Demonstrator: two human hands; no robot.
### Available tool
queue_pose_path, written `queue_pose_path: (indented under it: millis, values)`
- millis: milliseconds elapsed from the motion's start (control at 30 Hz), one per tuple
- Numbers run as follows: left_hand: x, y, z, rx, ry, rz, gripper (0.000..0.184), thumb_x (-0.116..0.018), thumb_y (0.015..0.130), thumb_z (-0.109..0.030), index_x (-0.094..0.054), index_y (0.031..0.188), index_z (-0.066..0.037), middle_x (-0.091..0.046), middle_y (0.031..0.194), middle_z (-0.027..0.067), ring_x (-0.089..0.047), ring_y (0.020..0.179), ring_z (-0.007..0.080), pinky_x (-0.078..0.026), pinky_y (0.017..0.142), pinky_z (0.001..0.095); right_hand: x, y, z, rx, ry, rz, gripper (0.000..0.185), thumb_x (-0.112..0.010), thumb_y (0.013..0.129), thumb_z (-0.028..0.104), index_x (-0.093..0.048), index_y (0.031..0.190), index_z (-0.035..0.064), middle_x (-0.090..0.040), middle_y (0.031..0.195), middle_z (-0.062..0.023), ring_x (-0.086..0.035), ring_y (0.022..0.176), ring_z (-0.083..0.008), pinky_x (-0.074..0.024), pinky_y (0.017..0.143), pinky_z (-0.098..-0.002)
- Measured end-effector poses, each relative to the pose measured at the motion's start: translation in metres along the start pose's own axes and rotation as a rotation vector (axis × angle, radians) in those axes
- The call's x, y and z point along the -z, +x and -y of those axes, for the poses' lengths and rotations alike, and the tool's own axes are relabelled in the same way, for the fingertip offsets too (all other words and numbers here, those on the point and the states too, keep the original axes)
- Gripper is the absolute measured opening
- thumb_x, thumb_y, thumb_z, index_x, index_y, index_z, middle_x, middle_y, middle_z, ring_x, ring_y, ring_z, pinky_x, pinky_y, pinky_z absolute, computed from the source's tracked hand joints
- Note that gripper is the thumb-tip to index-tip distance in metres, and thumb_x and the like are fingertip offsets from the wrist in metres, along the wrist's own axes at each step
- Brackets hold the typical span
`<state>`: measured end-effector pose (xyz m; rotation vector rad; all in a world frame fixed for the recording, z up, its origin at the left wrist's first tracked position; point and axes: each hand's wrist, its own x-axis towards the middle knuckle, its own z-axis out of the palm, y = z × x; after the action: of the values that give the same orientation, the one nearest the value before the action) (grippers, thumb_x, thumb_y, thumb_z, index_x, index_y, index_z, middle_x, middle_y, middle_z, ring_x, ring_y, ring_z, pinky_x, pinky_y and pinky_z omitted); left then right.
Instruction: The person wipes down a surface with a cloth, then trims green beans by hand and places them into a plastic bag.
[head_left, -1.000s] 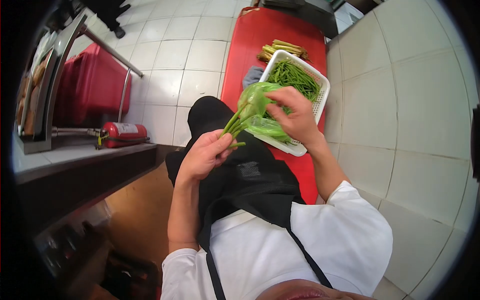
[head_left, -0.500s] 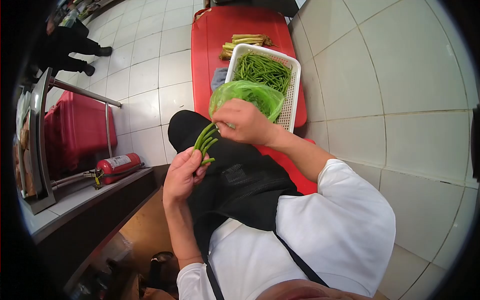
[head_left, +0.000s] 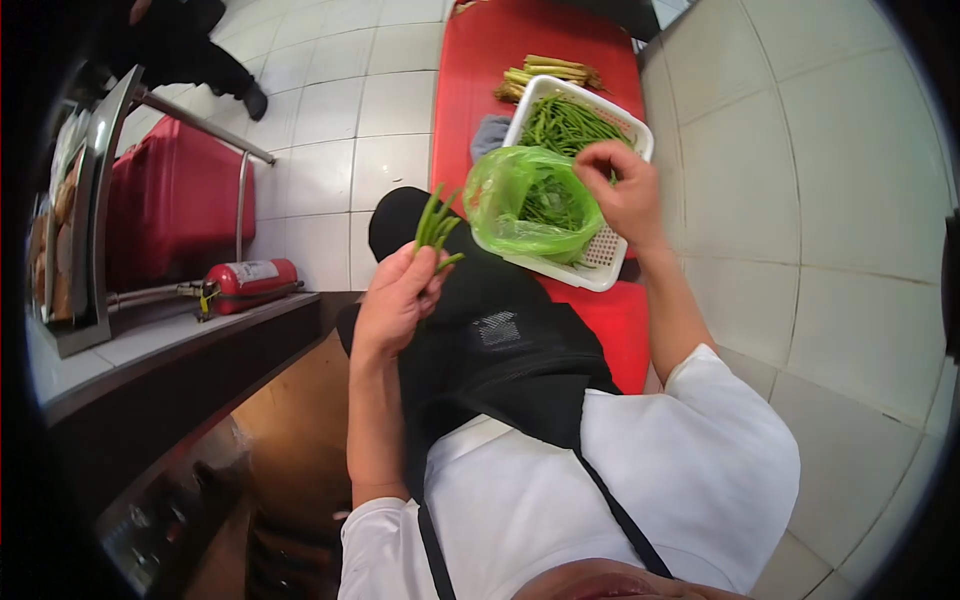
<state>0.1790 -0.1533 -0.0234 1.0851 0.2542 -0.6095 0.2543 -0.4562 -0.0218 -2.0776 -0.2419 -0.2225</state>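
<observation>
Several green beans [head_left: 436,228] stick up from my left hand [head_left: 396,292], whose fingers are wrapped round them above my dark apron. At the right edge of an open green plastic bag [head_left: 490,215], my right hand [head_left: 625,192] has its thumb and index finger pinched together; whether anything small is between them cannot be made out. Cut green pieces [head_left: 556,205] lie inside the bag. The bag rests on a white perforated basket [head_left: 643,137], which also holds a pile of long green beans [head_left: 570,125] behind it.
The basket stands on a red surface [head_left: 470,70], with a bundle of pale stalks [head_left: 548,75] and a grey cloth [head_left: 489,136] beside it. A tiled wall is at the right. At the left are a red fire extinguisher [head_left: 250,284], a red bin [head_left: 180,205] and a person's dark-clothed leg [head_left: 225,75].
My right hand has moved from the beans in my left hand to the bag's right edge. The bag's mouth now shows wider. The whole view has shifted, and my left hand keeps its beans.
</observation>
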Motion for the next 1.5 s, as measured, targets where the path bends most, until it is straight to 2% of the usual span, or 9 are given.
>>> queue_pose_path:
  millis: [133,267,367,467,533,600,700,900,1500]
  values:
    - [0.002,0.006,0.008,-0.017,-0.044,0.038,0.028,-0.052,0.101,-0.033,-0.057,0.099,-0.006,-0.048,0.070,-0.0041,-0.038,0.052,0.0026,-0.027,0.045,0.0165,-0.017,-0.019,-0.025,0.219,-0.515,0.365,0.024,-0.070,0.079,0.005,-0.069,0.103,0.0062,-0.063,0.098,-0.0140,-0.063,0.087,-0.0257,-0.0504,0.079,-0.0349]
    - [0.002,0.003,0.008,-0.019,0.065,0.016,0.027,-0.053,0.101,-0.034,-0.058,0.099,-0.007,-0.048,0.070,-0.0052,-0.038,0.053,0.0024,-0.028,0.045,0.0168,-0.039,-0.024,0.035,0.098,0.025,0.314,0.033,-0.068,0.089,0.016,-0.063,0.119,0.0038,-0.058,0.124,-0.0138,-0.058,0.111,-0.0265,-0.0465,0.091,-0.0381]
    - [0.002,0.009,0.011,-0.016,0.145,0.068,0.025,-0.053,0.101,-0.033,-0.058,0.098,-0.008,-0.049,0.071,-0.0057,-0.039,0.053,0.0021,-0.030,0.046,0.0174,-0.062,-0.010,0.071,0.414,0.119,0.303,0.041,-0.058,0.096,0.034,-0.058,0.126,0.0050,-0.052,0.133,-0.0158,-0.054,0.118,-0.0274,-0.0441,0.095,-0.0374]
    - [-0.004,0.006,0.014,-0.040,0.222,0.064,0.023,-0.052,0.101,-0.032,-0.058,0.096,-0.010,-0.050,0.071,-0.0060,-0.040,0.054,0.0022,-0.033,0.048,0.0181,-0.084,0.008,0.068,0.203,0.162,0.293,0.052,-0.045,0.100,0.046,-0.054,0.131,0.0053,-0.050,0.135,-0.0138,-0.051,0.120,-0.0256,-0.0420,0.097,-0.0376]
    - [0.001,0.004,0.021,-0.076,0.204,0.045,0.023,-0.053,0.101,-0.032,-0.058,0.094,-0.010,-0.050,0.071,-0.0054,-0.040,0.054,0.0026,-0.033,0.047,0.0182,-0.095,0.012,0.054,-0.347,0.642,0.446,0.046,-0.038,0.104,0.040,-0.050,0.133,0.0060,-0.051,0.131,-0.0100,-0.052,0.120,-0.0220,-0.0441,0.095,-0.0368]
    - [0.003,0.004,0.023,-0.074,0.182,0.016,0.024,-0.052,0.101,-0.032,-0.057,0.092,-0.010,-0.050,0.071,-0.0048,-0.041,0.054,0.0029,-0.034,0.047,0.0182,-0.109,0.012,0.045,-0.502,0.981,0.464,0.037,-0.042,0.104,0.031,-0.052,0.125,0.0019,-0.058,0.115,-0.0100,-0.062,0.102,-0.0206,-0.0500,0.084,-0.0318]
    - [0.006,0.011,0.029,-0.066,0.141,0.031,0.025,-0.051,0.101,-0.034,-0.056,0.090,-0.011,-0.050,0.073,-0.0049,-0.042,0.055,0.0020,-0.034,0.047,0.0178,-0.121,0.001,0.066,-0.295,0.630,0.467,0.022,-0.052,0.099,0.018,-0.060,0.110,0.0004,-0.063,0.095,-0.0051,-0.059,0.087,-0.0120,-0.0490,0.074,-0.0278]
    - [0.002,0.008,0.018,-0.002,0.091,0.019,0.029,-0.049,0.102,-0.036,-0.053,0.086,-0.012,-0.046,0.070,-0.0066,-0.039,0.054,0.0015,-0.030,0.044,0.0190,-0.111,-0.005,0.081,0.280,0.088,0.417,0.016,-0.070,0.082,0.007,-0.068,0.096,0.0016,-0.064,0.085,-0.0100,-0.062,0.075,-0.0224,-0.0499,0.068,-0.0300]
    - [0.010,-0.004,0.000,-0.116,0.142,0.049,0.021,-0.053,0.100,-0.027,-0.059,0.098,-0.006,-0.057,0.080,-0.0023,-0.047,0.061,0.0034,-0.039,0.052,0.0183,-0.102,-0.007,0.064,-0.190,0.609,0.539,0.015,-0.066,0.088,0.001,-0.069,0.103,-0.0032,-0.068,0.085,-0.0078,-0.063,0.068,-0.0125,-0.0519,0.062,-0.0252]
